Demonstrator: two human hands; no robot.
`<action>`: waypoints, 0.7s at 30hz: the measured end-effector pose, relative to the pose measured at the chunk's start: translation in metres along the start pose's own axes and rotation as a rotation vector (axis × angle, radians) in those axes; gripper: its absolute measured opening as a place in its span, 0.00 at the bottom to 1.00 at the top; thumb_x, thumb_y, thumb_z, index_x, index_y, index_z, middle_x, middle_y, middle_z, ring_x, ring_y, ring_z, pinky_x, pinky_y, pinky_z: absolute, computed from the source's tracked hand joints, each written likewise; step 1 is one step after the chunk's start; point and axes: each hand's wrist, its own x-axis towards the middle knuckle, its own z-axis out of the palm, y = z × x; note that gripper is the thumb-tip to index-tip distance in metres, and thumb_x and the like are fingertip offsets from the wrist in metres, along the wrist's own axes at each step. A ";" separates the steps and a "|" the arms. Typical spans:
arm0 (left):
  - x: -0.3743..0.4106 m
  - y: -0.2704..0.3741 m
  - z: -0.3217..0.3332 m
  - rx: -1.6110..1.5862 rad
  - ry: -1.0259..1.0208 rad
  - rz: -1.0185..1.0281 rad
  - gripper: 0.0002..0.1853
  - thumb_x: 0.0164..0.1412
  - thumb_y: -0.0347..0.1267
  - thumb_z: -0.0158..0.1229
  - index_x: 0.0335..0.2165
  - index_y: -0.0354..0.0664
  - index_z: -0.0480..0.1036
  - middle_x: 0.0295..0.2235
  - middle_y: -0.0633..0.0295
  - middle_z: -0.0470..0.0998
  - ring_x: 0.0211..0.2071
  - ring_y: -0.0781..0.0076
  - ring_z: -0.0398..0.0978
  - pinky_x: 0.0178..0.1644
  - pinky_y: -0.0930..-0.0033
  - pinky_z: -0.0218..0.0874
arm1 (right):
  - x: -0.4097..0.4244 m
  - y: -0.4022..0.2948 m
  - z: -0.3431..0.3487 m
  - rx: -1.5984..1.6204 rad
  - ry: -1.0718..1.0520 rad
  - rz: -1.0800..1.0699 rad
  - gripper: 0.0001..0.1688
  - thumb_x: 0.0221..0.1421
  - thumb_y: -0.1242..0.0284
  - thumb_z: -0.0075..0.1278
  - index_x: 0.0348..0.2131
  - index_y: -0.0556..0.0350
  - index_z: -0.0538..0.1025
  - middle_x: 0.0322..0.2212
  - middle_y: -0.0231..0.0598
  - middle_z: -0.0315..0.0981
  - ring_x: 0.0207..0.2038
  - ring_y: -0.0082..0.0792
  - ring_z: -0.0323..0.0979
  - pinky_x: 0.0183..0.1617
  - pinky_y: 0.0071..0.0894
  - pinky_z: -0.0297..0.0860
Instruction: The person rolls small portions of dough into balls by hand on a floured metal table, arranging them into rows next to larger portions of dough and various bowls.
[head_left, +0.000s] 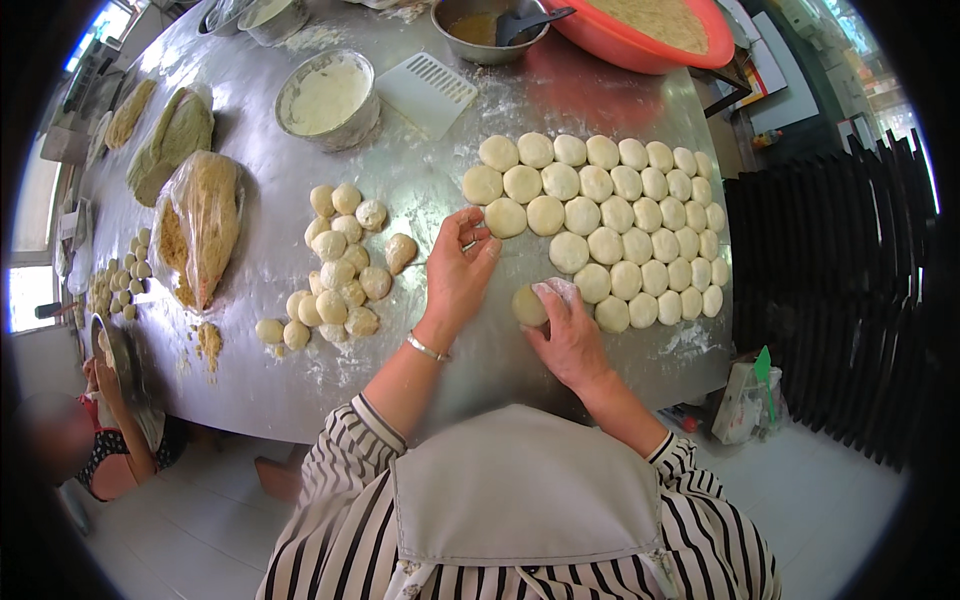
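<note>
My right hand (568, 330) grips a flattened dough round (529, 307) just above the steel table, beside the near left corner of the laid-out rounds. Rows of pale, flattened dough rounds (616, 214) lie close together at the right. My left hand (461, 262), with a bracelet at its wrist, has its fingers curled apart, near the leftmost round (506, 217) of the third row; whether a fingertip touches it I cannot tell. Left of that hand lies a loose cluster of dough balls (337, 270), with one pear-shaped dough piece (400, 253) apart from it.
On the steel table (450, 375) stand a flour bowl (326, 97), a white slotted scraper (427, 94), a metal bowl (487, 34) with a dark utensil, and a red basin (652, 37). Bagged filling (199, 225) lies left. Another person (112, 427) works at the left edge. Black trays (825, 300) stand right.
</note>
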 end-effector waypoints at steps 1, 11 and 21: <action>-0.001 0.000 -0.001 -0.025 -0.007 0.008 0.27 0.66 0.21 0.63 0.61 0.33 0.65 0.58 0.52 0.73 0.52 0.69 0.78 0.56 0.66 0.75 | 0.003 0.000 0.001 0.004 0.007 -0.003 0.38 0.53 0.73 0.68 0.61 0.49 0.71 0.57 0.49 0.70 0.56 0.56 0.76 0.54 0.49 0.78; -0.030 0.026 -0.026 -0.106 -0.165 -0.288 0.24 0.74 0.27 0.56 0.62 0.27 0.61 0.50 0.44 0.80 0.46 0.64 0.82 0.52 0.65 0.77 | 0.030 0.003 0.016 0.004 0.165 0.061 0.27 0.52 0.76 0.68 0.49 0.53 0.73 0.51 0.47 0.74 0.49 0.52 0.77 0.52 0.46 0.77; -0.032 0.014 -0.005 -0.326 -0.180 -0.174 0.23 0.74 0.27 0.57 0.63 0.34 0.63 0.58 0.48 0.77 0.55 0.64 0.79 0.60 0.63 0.72 | 0.027 -0.005 0.012 -0.015 0.174 -0.011 0.21 0.53 0.79 0.64 0.48 0.53 0.78 0.44 0.46 0.79 0.46 0.51 0.78 0.50 0.47 0.76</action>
